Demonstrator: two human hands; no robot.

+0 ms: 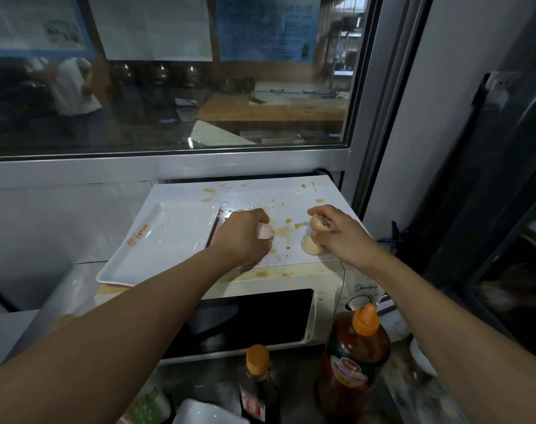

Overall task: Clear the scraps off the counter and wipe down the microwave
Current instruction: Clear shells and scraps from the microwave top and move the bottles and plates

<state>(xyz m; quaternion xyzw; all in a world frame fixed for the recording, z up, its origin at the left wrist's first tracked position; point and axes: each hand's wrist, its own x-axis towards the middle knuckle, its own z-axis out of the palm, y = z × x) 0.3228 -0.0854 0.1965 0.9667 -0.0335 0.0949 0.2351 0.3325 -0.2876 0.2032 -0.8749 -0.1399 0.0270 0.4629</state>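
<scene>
On the stained white microwave [291, 209], your left hand [242, 237] gripped a pale broken eggshell piece [265, 233] — your right hand [337, 232] pinched another tan eggshell half [317, 223] above a third shell [310, 246].

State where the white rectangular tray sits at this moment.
In the head view, the white rectangular tray lies on the left part of the microwave's top, overhanging its left edge, just left of the left hand.
</scene>
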